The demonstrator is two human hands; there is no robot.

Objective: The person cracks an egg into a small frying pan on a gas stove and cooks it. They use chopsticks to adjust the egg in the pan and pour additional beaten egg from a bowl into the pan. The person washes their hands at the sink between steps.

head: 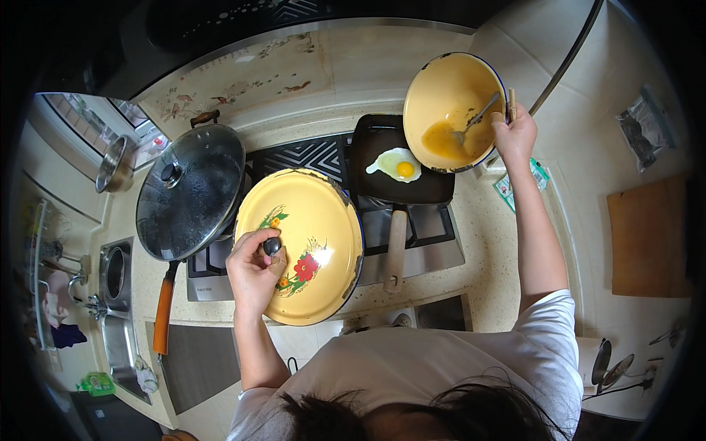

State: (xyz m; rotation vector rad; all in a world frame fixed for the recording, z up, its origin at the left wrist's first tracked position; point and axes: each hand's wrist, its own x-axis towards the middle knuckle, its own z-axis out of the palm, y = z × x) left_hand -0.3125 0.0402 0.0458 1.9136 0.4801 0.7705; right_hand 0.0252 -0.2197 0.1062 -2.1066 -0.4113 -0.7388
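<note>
By its black knob, my left hand (pixel 256 273) holds a yellow enamel lid (pixel 325 220) with painted flowers and chipped edges, in front of the stove. My right hand (pixel 515 135) grips the rim of a yellow enamel bowl (pixel 441 93), along with a pair of wooden chopsticks (pixel 512 103). Tilted towards me, the bowl contains some orange-brown liquid (pixel 441 142) and a metal spoon (pixel 479 118). Below and left of the bowl, a fried egg (pixel 398 165) with an unbroken yolk lies in a dark square frying pan (pixel 380 190) with a wooden handle (pixel 395 251). The bowl hides the pan's right corner.
A wok with a steamed glass lid (pixel 193 190) covers the left burner, its orange handle (pixel 162 317) jutting towards me. Farther left are a steel sink (pixel 118 344) and a steel bowl (pixel 115 165). A green-and-white packet (pixel 504 193) lies on the right counter (pixel 488 248).
</note>
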